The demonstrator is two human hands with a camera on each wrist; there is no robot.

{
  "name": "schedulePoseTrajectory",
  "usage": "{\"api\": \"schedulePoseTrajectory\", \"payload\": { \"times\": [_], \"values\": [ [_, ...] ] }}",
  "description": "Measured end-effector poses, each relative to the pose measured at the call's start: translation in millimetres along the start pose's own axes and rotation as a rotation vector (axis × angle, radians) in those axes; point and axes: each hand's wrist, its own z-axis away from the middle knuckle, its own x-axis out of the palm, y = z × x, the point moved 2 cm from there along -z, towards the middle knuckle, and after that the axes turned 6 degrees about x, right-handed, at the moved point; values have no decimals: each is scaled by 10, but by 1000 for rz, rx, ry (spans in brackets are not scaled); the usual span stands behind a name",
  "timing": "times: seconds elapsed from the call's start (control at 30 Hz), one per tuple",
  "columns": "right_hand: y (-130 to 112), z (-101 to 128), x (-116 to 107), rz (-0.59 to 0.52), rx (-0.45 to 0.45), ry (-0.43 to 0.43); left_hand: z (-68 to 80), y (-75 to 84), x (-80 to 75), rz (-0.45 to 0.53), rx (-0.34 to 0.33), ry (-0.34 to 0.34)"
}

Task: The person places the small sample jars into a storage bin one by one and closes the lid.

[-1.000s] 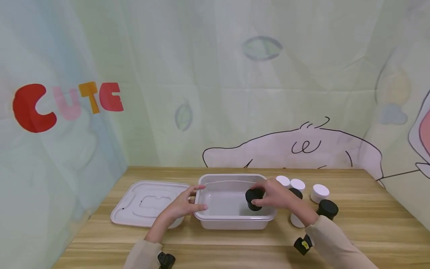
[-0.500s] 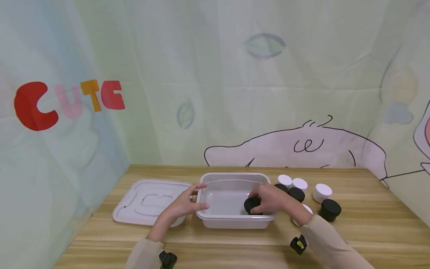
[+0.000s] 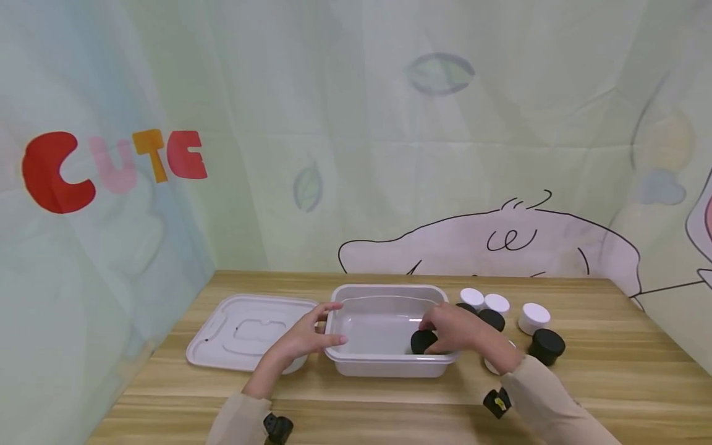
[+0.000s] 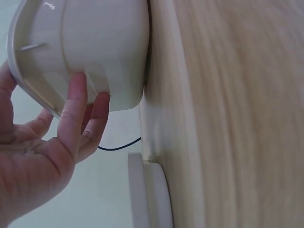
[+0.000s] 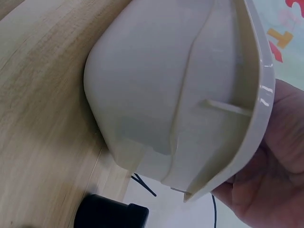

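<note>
The right hand is pinching a black jar, its thumb and fingers clamping the jar by the side. The jar is sitting inside the tub, at the tub's near right corner. The tub's near rim is hiding the lower part, so whether the jar is resting on the bottom I cannot tell. The left hand is gripping the tub's left edge, thumb and forefinger reaching over the rim while other fingers are bearing on the outer wall.

The tub is standing on the table, nearer its far edge. The lid is lying towards the table's left edge, just beside the tub; the other jars are standing between the tub and the table's right edge.

The step in hand looks to be setting the jar into that corner. Doing it well calls for bracing the tub without tipping it, seating the jar's base flat before loosening the pinch, and lifting the fingers straight up. A sideways release could be toppling the jar or catching the right wall.
</note>
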Motion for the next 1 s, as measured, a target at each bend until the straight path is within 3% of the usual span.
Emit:
{"api": "schedulePoseTrajectory", "payload": {
  "times": [0.3,0.53,0.73,1.0],
  "values": [
    [59,113,-54,-140,93,-10,4,-8,3,6,-1,-8],
    [239,327,-183,-252,-4,126,15,-3,-7,-13,-18,7],
    [413,586,-300,-387,80,200,18,1,-7,-7,-20,2],
    [675,901,-273,-432,165,301,2,15,-3,-9,-48,32]
  ]
}}
